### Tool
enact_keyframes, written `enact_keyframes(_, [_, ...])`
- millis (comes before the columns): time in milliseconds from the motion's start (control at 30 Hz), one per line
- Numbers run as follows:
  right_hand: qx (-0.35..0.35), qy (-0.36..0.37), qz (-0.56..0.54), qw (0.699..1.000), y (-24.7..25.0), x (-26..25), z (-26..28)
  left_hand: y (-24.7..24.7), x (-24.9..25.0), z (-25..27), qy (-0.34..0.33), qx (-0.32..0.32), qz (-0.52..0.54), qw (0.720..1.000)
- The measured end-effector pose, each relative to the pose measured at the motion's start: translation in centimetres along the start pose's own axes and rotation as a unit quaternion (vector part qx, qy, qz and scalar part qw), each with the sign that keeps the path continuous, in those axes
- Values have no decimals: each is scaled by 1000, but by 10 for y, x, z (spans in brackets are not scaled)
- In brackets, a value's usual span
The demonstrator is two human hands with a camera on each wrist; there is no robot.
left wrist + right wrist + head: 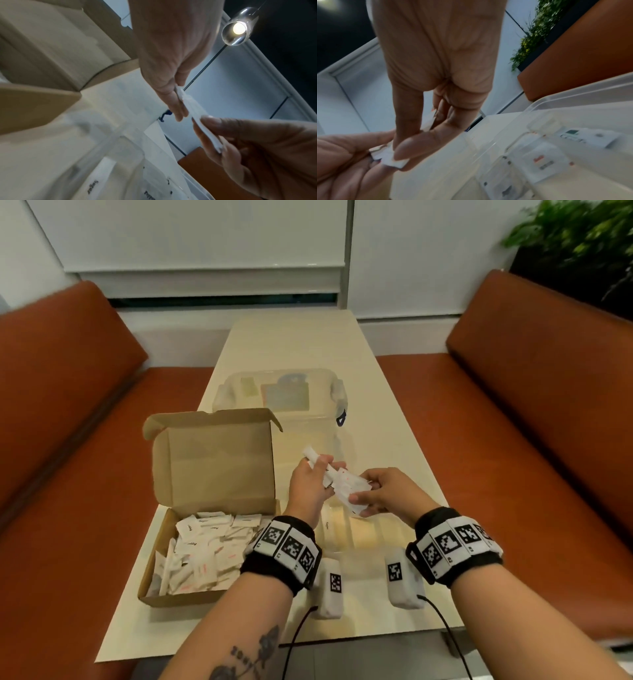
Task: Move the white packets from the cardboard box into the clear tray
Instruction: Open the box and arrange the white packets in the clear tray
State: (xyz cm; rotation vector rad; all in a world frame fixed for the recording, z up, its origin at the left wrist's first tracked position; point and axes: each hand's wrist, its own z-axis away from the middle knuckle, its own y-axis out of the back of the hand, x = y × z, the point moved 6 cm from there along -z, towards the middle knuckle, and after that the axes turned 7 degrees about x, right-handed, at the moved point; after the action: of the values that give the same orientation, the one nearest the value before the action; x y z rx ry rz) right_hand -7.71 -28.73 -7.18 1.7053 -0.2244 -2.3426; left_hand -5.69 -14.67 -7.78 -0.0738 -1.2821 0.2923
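Note:
The open cardboard box (161, 546) sits at the table's left, with several white packets (205, 553) piled inside. Both hands hover just above the clear tray (342, 547), right of the box. My left hand (325, 470) pinches one end of a small bunch of white packets (346, 487), and my right hand (359, 501) pinches the other end. In the left wrist view, the left fingers (178, 108) clamp the thin packet stack (193, 108). The right wrist view shows the right thumb (419, 143) pressed on the packets (392, 159). A few packets (541, 162) lie in the tray (556, 100).
A clear lidded container (281, 395) stands behind the tray. Two white tagged blocks (332, 583) (400, 577) with black cables lie near the table's front edge. Orange benches (531, 405) flank the narrow table (291, 344). The box lid (219, 457) stands upright.

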Motion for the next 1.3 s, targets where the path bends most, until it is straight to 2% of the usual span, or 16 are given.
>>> enact_keyframes(167, [5, 14, -3, 1000, 22, 3, 3, -8, -3, -4, -3, 27, -14, 1000])
enact_keyframes(233, [-16, 12, 16, 1000, 25, 3, 2, -16, -8, -1, 30, -5, -33, 999])
enact_keyframes(333, [-35, 14, 65, 997, 27, 1, 0, -32, -16, 8, 76, -88, -39, 992])
enact_keyframes(500, [21, 42, 166, 985, 42, -8, -7, -38, -20, 12, 72, -152, -83, 982])
enact_keyframes(600, [63, 57, 126, 988, 48, -10, -12, -35, -22, 13, 56, -164, -99, 980])
enact_keyframes(667, [88, 53, 64, 993, 49, -8, -13, -33, -22, 12, 49, -147, -83, 984])
enact_keyframes(800, [81, 7, -65, 995, 39, 5, -11, -27, -19, 8, 32, -101, -57, 993])
enact_keyframes(900, [111, 13, -100, 989, 38, 9, -13, -25, -21, 7, 34, -105, -63, 992])
enact_keyframes(1100, [140, 55, -72, 986, 44, 3, -18, -24, -23, 8, 37, -117, -69, 990])
enact_keyframes(1300, [136, 47, -51, 988, 45, 1, -21, -27, -22, 8, 40, -130, -70, 988])
